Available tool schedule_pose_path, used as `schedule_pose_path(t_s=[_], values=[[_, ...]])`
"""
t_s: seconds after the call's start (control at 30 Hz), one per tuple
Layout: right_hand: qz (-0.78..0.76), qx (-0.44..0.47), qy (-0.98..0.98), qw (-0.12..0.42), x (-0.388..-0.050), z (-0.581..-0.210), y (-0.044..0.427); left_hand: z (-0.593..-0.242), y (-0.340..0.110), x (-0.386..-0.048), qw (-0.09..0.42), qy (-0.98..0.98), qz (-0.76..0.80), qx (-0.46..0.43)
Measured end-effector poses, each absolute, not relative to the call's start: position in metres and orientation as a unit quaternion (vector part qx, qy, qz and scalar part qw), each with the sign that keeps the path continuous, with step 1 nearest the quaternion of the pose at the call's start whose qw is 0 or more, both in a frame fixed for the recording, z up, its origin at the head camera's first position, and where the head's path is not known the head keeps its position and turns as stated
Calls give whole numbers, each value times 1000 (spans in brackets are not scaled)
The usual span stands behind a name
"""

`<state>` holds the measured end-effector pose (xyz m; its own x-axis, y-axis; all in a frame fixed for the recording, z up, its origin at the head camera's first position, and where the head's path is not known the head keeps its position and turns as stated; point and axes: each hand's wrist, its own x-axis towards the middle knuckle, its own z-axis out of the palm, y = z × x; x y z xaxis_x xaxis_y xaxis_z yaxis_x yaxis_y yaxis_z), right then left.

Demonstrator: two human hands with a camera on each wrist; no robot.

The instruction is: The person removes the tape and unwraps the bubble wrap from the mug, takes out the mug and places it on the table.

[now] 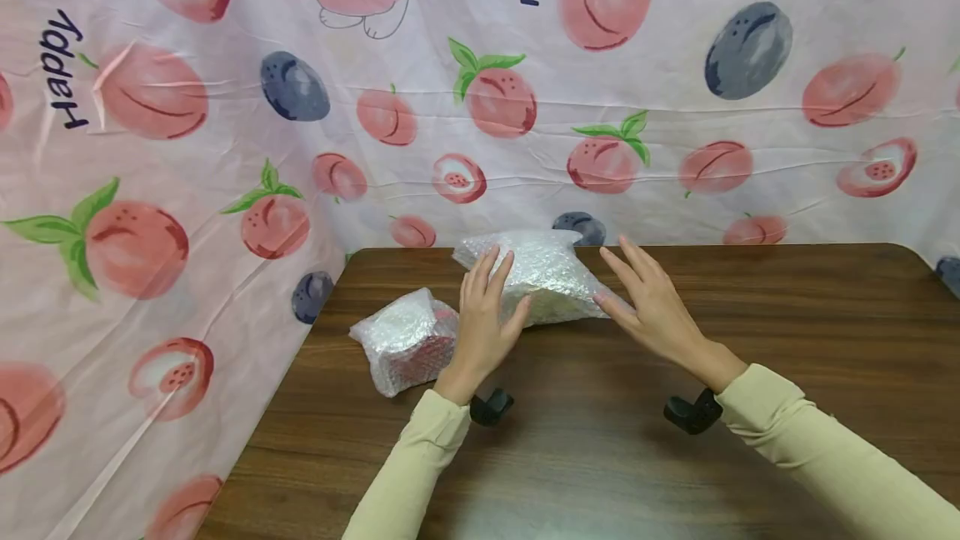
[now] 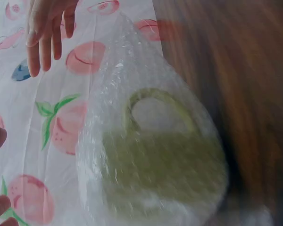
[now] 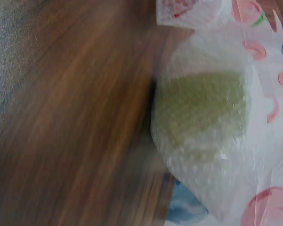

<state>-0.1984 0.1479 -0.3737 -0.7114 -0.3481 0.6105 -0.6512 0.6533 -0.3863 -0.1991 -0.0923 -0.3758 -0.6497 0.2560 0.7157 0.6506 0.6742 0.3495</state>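
Observation:
Near the table's back edge lies a bubble-wrapped package (image 1: 551, 273); a green item with a curved handle shows through its wrap (image 2: 160, 169), and the right wrist view shows the green too (image 3: 203, 103). My left hand (image 1: 483, 323) is over its left side, fingers spread and nearly straight. At its right end is my right hand (image 1: 656, 307), fingers extended and apart; whether the fingertips touch the wrap I cannot tell. Both hands hold nothing visible. A second bubble-wrapped package (image 1: 408, 340), reddish inside, lies just left of my left hand.
The brown wooden table (image 1: 585, 457) stands against a pink fruit-print cloth (image 1: 525, 165), which hangs behind it and along its left side. A black wrist device (image 1: 491, 407) is at my left wrist, another (image 1: 693, 412) at my right.

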Motion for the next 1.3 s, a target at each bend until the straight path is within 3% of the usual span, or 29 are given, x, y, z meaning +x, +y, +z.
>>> schedule_pose_path(t_s=[0.6, 1.0, 1.3], values=[[344, 351, -837, 241, -193, -383, 106, -394, -163, -162, 361, -867, -267, -218], [358, 373, -827, 220, -190, -389, 79, -404, -211, -150, 377, -885, -244, -126], [370, 378, -823, 210, -191, -389, 66, -413, -230, -148, 387, -881, -251, -105]])
